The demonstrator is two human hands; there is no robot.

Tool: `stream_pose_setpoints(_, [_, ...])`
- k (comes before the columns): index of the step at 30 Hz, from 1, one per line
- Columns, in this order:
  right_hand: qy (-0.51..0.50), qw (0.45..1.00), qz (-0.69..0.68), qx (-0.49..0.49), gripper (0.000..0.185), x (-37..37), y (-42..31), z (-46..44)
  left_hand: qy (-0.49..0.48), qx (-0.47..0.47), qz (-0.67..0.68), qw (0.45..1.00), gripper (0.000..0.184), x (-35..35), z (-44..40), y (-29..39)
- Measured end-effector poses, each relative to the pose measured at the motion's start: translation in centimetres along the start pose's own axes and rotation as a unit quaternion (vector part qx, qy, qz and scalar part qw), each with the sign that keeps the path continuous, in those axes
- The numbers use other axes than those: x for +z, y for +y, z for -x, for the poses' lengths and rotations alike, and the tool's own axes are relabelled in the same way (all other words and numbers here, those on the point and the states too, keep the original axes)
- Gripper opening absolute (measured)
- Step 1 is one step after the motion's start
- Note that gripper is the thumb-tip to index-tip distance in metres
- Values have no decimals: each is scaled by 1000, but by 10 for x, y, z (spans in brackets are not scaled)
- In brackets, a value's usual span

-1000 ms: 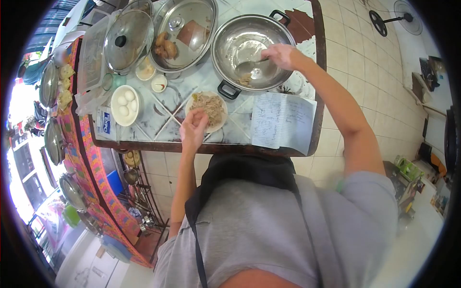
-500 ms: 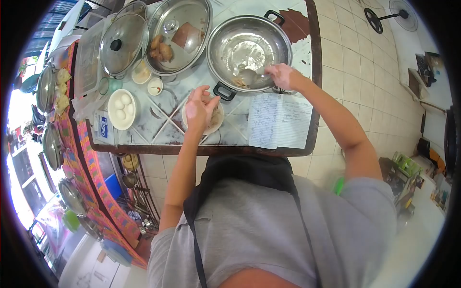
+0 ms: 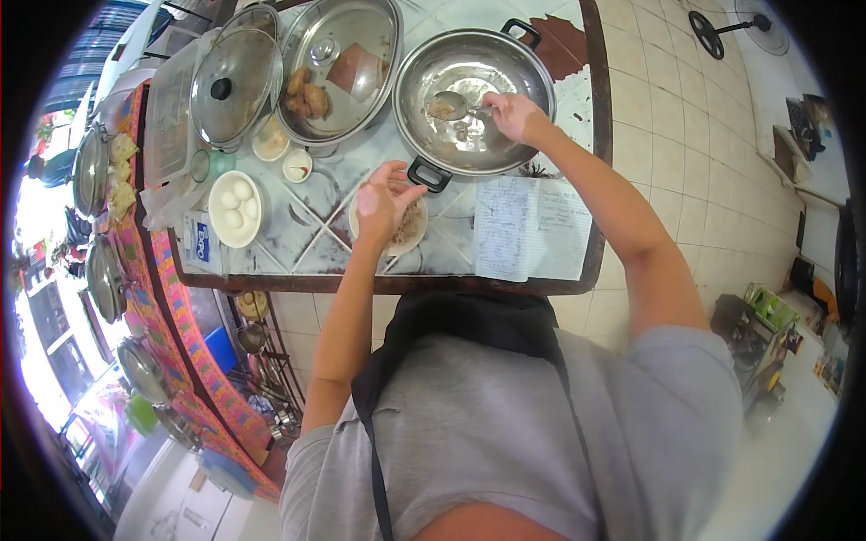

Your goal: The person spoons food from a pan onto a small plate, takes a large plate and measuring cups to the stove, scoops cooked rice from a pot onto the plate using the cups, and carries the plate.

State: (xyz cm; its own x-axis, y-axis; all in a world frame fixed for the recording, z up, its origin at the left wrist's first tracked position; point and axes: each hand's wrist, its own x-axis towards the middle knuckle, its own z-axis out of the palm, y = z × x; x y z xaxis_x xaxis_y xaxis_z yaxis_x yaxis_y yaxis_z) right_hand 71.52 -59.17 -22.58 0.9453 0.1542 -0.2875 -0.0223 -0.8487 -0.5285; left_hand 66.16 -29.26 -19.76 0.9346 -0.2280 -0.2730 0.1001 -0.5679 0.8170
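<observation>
My right hand point(image 3: 518, 118) is closed around the handle of a metal spoon point(image 3: 456, 104), held over the wide steel pot point(image 3: 415, 126). A small lump of brownish food point(image 3: 441, 110) sits in the spoon's bowl. Some bits lie on the pot's shiny bottom. My left hand point(image 3: 382, 202) hovers palm-down above a pale bowl point(image 3: 418, 242) of shredded or crumbly food point(image 3: 409, 225), hiding part of it. Its fingers are spread and curved, holding nothing, with the tips close to the pot's black handle point(image 3: 428, 174); I cannot tell whether they touch it.
Right of the bowl lies an open handwritten notebook point(image 3: 532, 227). To the left are a bowl of eggs point(image 3: 235, 209), two small dishes, a glass lid point(image 3: 236, 90) and an oval pan point(image 3: 394, 54) with browned pieces point(image 3: 308, 96). The table's dark edge point(image 3: 388, 285) runs near my body.
My right hand has raised the spoon from the pot's near side toward its middle, now with food in it. My left hand stays over the bowl, its fingers slightly nearer the pot handle.
</observation>
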Motion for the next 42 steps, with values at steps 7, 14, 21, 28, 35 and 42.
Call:
stream_pose_setpoints(7, [-140,989,-39,-20,25,-2,-2,5,-3,-7,-4,1000,50,0,0,2])
stream_pose_setpoints(14, [-115,993,23,5,24,-53,-4,3,-1,-9,-1,1000,52,1,-1,0])
stream_pose_setpoints(21, [-25,988,134,-69,24,-17,18,15,-7,-18,7,1000,52,2,-2,-2])
stream_pose_setpoints(28, [-138,988,-18,-72,24,8,9,15,-7,-33,16,999,53,2,-1,0])
stream_pose_setpoints(35, [-3,999,33,-28,22,-20,-2,3,3,-26,12,1000,53,5,-1,-5])
stream_pose_setpoints(42, [-10,998,43,-46,23,23,-6,13,-2,-35,15,999,53,4,-1,-4])
